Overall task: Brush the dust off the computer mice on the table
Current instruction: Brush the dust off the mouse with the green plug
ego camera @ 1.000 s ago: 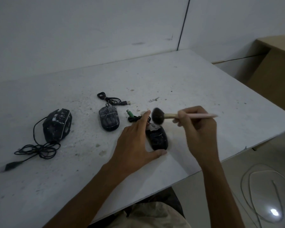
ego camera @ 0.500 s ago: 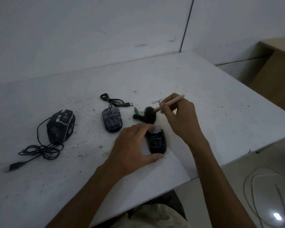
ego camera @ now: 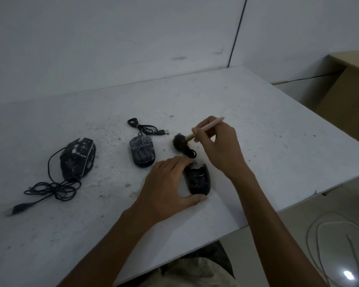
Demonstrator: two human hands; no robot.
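Three dusty black mice lie on the white table. My left hand grips the nearest mouse from its left side, thumb at its rear, fingers at its front. My right hand holds a brush by its pale handle, with the dark bristles above the table just beyond that mouse, over its coiled cable. A second mouse sits to the left, and a larger gaming mouse lies further left.
The gaming mouse's cable is bundled toward the front left. The middle mouse's USB cable lies behind it. Dust specks cover the table. A brown cabinet stands at the right, and a white cord lies on the floor.
My right hand swung the brush from over the near mouse's front to beyond it, handle now tilted up and away. The left hand stayed on the mouse.
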